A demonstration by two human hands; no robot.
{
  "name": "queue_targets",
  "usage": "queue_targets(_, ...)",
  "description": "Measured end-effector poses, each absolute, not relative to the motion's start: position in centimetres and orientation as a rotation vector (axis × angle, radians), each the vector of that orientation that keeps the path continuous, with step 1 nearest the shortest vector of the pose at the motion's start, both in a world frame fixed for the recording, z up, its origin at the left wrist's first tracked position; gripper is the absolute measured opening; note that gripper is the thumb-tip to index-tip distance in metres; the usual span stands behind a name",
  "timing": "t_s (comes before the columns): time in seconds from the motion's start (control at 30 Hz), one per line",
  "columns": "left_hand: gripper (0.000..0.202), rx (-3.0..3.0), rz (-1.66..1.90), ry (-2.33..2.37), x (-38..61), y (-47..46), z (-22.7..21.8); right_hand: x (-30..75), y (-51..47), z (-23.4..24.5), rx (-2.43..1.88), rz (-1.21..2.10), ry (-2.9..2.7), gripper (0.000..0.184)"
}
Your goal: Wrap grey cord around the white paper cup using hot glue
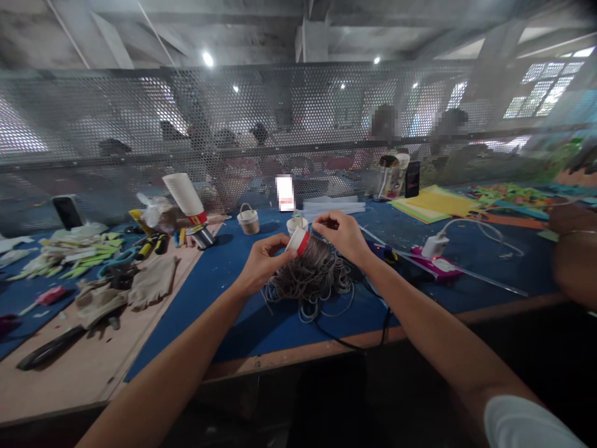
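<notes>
My left hand (262, 262) grips a paper cup (296, 240) by its white rim end. The cup is tilted on its side, with a red band showing and grey cord wound round its lower part. At the cup's far end, my right hand (345, 235) has its fingertips pinched together on the grey cord; the strand between them is hard to make out. Below both hands lies a loose tangled heap of grey cord (310, 283) on the blue table mat (219, 330). Just behind the cup is a small white-topped basket (297, 223), partly hidden.
A small handled basket (249, 221) and a leaning stack of paper cups (184, 194) stand behind to the left. Gloves (152, 283) and tools lie left. A lit phone (285, 193) stands ahead. Right are a white charger (435, 247), coloured paper (438, 202) and another person's arm (576, 249).
</notes>
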State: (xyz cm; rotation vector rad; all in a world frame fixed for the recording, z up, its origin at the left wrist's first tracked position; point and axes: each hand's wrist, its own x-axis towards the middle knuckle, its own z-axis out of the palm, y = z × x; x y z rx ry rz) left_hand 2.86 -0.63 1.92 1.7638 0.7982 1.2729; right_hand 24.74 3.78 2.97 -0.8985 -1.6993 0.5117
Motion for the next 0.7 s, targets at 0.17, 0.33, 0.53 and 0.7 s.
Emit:
queue_targets(0.17,0.021,1.741,1.278,0.820,2.85,-0.59,1.76,24.71,3.75,3.00,-0.915,0.500,-1.683,0.019)
queue_targets(0.33,0.024,1.732,1.271,0.849,2.95,-0.68,1.81,24.61,3.70,3.07,-0.923,0.487,-1.676,0.019)
queue_targets(0.53,0.020,1.754,1.265,0.821,2.99,-0.78,2.00,24.52,3.59,3.19,-0.947,0.492,-1.689,0.018)
queue_targets(0.7,0.020,1.761,1.284,0.792,2.98,-0.70,2.01,24.66,3.89,2.95,-0.948,0.528,-1.701,0.019)
